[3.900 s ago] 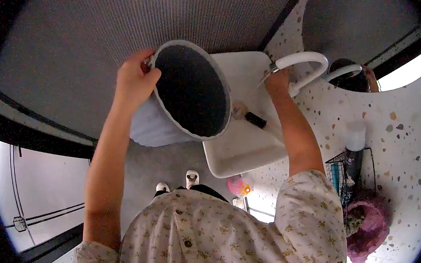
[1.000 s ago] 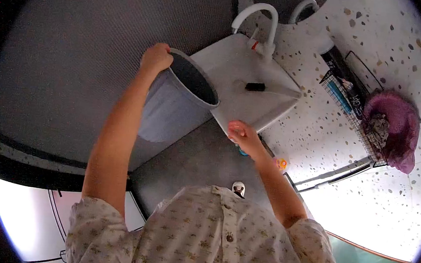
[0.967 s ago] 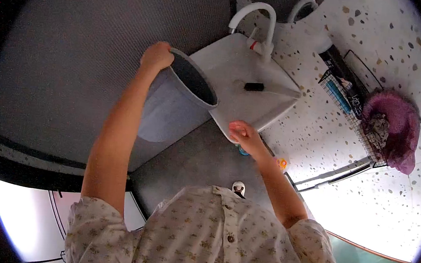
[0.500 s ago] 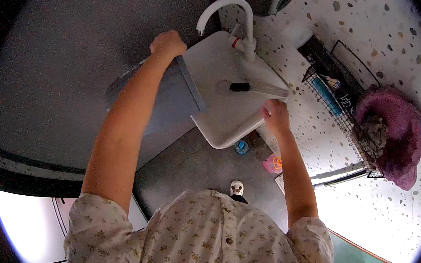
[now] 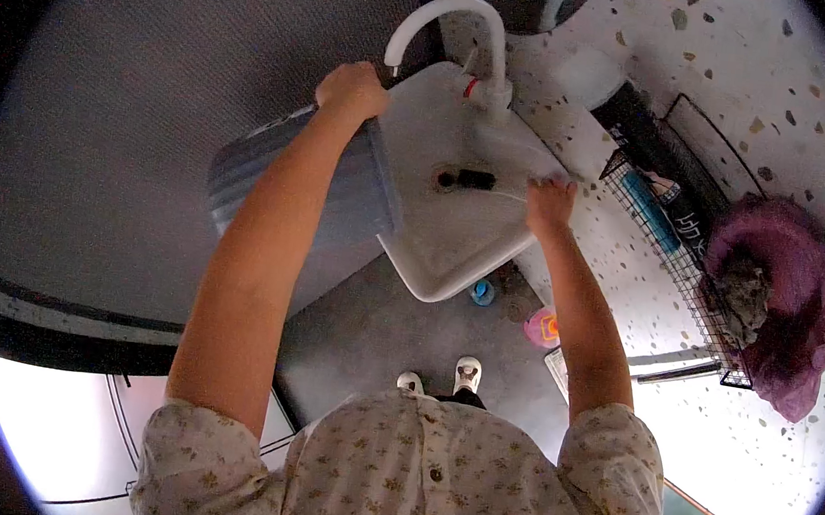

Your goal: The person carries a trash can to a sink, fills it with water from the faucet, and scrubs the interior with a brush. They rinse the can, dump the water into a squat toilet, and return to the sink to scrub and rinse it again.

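My left hand [image 5: 353, 91] is closed over the rim of a grey-blue translucent plastic bin [image 5: 355, 184], which hangs tilted at the left side of the white sink [image 5: 435, 284]. My forearm hides part of the bin. In the basin, close to the drain, lies a brush [image 5: 476, 180] with a dark head and a pale handle. At the end of that handle, by the basin's right edge, my right hand [image 5: 551, 203] is closed on it. Above the basin curves a white faucet [image 5: 502, 45] with a red band.
On the speckled wall at right hangs a black wire basket [image 5: 687, 262] with a blue item inside. A purple plastic bag [image 5: 799, 321] hangs beside it. Below the sink, a blue bottle [image 5: 482, 292] and a pink packet [image 5: 542, 328] stand on the floor.
My right hand has moved from the sink's front right rim onto the brush handle, and the brush has shifted slightly. My left hand still grips the bin, which has turned a little.
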